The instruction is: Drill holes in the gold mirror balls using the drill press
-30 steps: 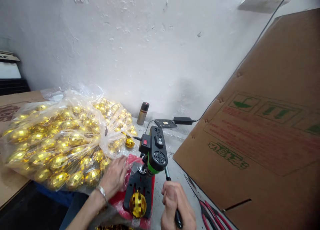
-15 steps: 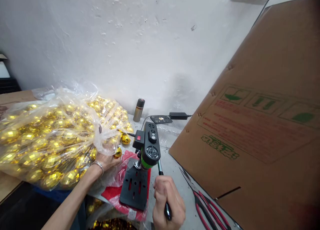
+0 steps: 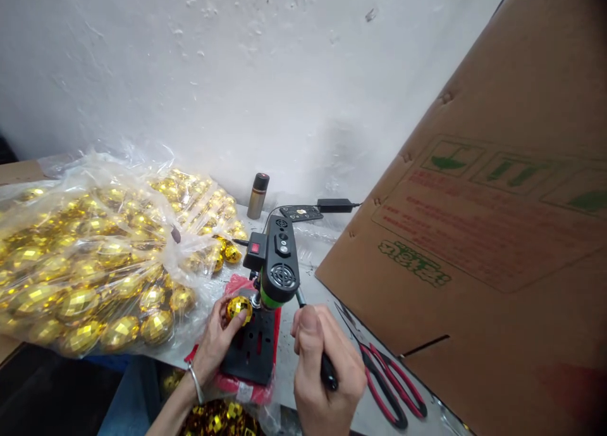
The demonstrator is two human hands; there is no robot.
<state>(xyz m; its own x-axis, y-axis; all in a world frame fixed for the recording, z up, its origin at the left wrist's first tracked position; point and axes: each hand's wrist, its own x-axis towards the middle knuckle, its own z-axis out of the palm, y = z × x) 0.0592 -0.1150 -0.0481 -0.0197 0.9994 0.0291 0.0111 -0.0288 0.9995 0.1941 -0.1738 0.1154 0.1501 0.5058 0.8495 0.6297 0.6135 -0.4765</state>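
Observation:
Between the fingers of my left hand is a gold mirrored ball, held just left of the chuck of a small black and green bench drill press. Whether the ball touches the bit is hidden. My right hand is wrapped around the black-handled lever on the drill's right side. Under the drill head lies its slotted black base plate, resting on red plastic wrapping. A big clear bag of gold mirrored balls lies to the left, with loose balls by its opening.
Scissors with red and black handles lie right of my right hand, beside a large cardboard box. Behind the drill are a spray can, a phone and a power adapter. More gold balls sit below the table edge.
My left hand has come away from the bag's opening, moving right to the drill with a gold ball in its fingers. My right hand stays on the lever. The view has shifted slightly.

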